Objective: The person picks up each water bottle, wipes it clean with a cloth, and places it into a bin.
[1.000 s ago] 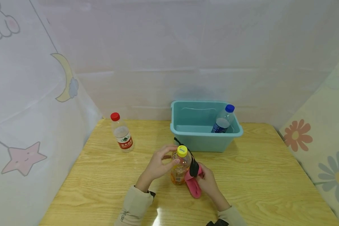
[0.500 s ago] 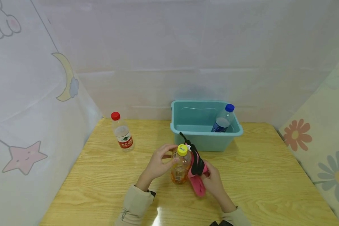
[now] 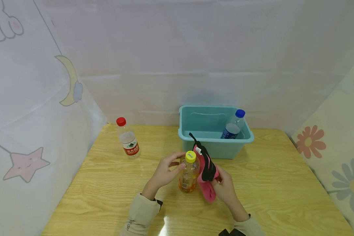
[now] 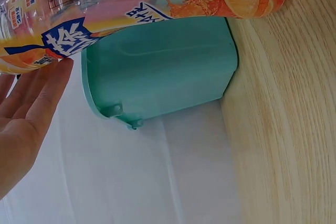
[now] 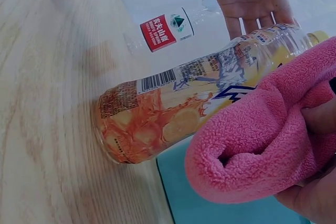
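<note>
A clear drink bottle with a yellow cap and an orange-fruit label [image 3: 188, 178] stands upright on the wooden table. My left hand [image 3: 166, 172] holds its upper part, thumb in front and fingers behind. In the left wrist view those fingers [image 4: 44, 90] lie along the bottle [image 4: 173, 3]. My right hand [image 3: 225, 186] grips a folded pink plush cloth [image 3: 207, 190] with black trim and a small white tag. The cloth is right beside the bottle's right side. In the right wrist view the cloth [image 5: 252, 135] overlaps the bottle [image 5: 152, 116].
A light teal bin [image 3: 212, 147] stands behind the bottle, with a blue-capped bottle [image 3: 233, 126] leaning inside it. At the back left stands a red-capped water bottle [image 3: 129, 142]. White patterned sheets [image 3: 165, 59] hang behind and on both sides of the table.
My right hand has moved the pink cloth slightly right and upward along the bottle, showing more black trim and the white tag. My left hand and the bottle have stayed nearly still.
</note>
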Demonstrator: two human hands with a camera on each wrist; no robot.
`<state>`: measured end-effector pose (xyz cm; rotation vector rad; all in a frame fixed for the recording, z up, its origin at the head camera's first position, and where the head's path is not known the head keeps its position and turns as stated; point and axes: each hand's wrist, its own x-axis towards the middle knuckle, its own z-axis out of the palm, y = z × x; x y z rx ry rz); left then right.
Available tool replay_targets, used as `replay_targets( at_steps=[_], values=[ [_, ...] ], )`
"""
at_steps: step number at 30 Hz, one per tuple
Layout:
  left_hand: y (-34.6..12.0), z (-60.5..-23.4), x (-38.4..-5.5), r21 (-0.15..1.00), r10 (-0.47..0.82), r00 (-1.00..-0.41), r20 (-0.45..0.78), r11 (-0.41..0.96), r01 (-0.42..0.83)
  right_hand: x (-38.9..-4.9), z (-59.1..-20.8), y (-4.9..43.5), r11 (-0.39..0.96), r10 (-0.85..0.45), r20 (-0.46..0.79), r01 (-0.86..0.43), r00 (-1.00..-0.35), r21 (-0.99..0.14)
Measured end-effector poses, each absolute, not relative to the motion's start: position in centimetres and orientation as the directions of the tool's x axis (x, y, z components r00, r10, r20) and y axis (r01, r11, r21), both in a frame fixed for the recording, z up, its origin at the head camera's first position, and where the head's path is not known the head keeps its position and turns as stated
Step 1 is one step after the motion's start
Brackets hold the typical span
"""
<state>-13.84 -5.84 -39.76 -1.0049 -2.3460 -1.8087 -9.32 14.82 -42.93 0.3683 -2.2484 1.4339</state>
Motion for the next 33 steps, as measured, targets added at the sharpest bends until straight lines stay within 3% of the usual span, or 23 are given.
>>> replay_targets(
  at_steps=[14,25,33],
  values=[
    [-5.7,-39.9,-14.0,0.869,0.479,-0.790,0.383,0.102,0.484,-9.9,-42.5,14.5,0.419,-0.004,0.513,-0.468,-0.858,-0.778],
    [-5.7,-40.0,-14.0,0.863,0.471,-0.789,0.394,0.105,0.494,-11.7,-45.8,15.5,0.401,-0.046,0.512,-0.485,-0.858,-0.777],
    [-5.6,-40.3,-14.1,0.863,0.463,-0.788,0.406,0.090,0.497,-11.0,-44.4,14.5,0.433,-0.060,0.505,-0.478,-0.861,-0.764]
  ],
)
